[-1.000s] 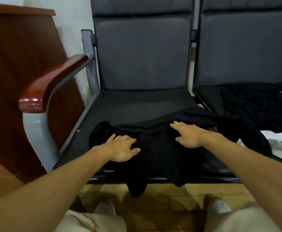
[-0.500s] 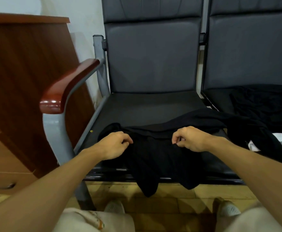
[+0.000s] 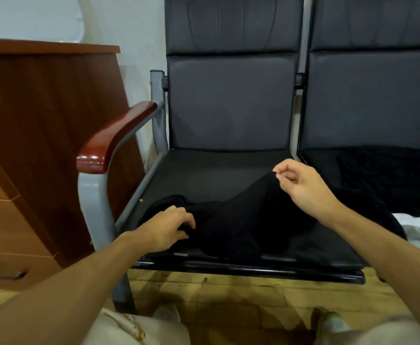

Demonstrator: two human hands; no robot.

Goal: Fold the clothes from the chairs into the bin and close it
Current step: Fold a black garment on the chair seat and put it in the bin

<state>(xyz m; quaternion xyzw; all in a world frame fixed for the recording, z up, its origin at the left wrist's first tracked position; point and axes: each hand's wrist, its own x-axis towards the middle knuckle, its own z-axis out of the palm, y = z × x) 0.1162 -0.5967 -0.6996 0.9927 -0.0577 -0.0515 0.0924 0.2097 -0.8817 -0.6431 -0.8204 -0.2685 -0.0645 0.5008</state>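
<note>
At the bottom edge are the person's light trousers (image 3: pixel 139 329) and two white shoes (image 3: pixel 166 312), standing on a yellowish tiled floor (image 3: pixel 228 290) with dark stains.

Just beyond, both forearms reach over the front edge of the near chair seat (image 3: pixel 204 175). A black garment (image 3: pixel 241 220) lies across the front half of that seat, and its right part trails towards the neighbouring seat. The left hand (image 3: pixel 165 226) sits low at the garment's left end, fingers curled down into the cloth and gripping it against the seat. The right hand (image 3: pixel 303 185) is higher and further back; thumb and forefinger pinch an edge of the same garment and hold it above the seat, so the cloth slopes up from the left hand to the right one like a tent.

To the left of the seat stands a grey metal frame with a glossy red-brown armrest (image 3: pixel 114 138). Beside it is a wooden cabinet (image 3: pixel 42 120); its drawers are closed, so what they hold cannot be seen.

On the second chair (image 3: pixel 373 95), to the right, lies a heap of more black clothes (image 3: pixel 383 175), with a white cloth (image 3: pixel 418 230) nearer the front edge. Whether the heap is one piece or several cannot be told.

Behind are the dark padded backrests and a pale wall (image 3: pixel 29 16).
</note>
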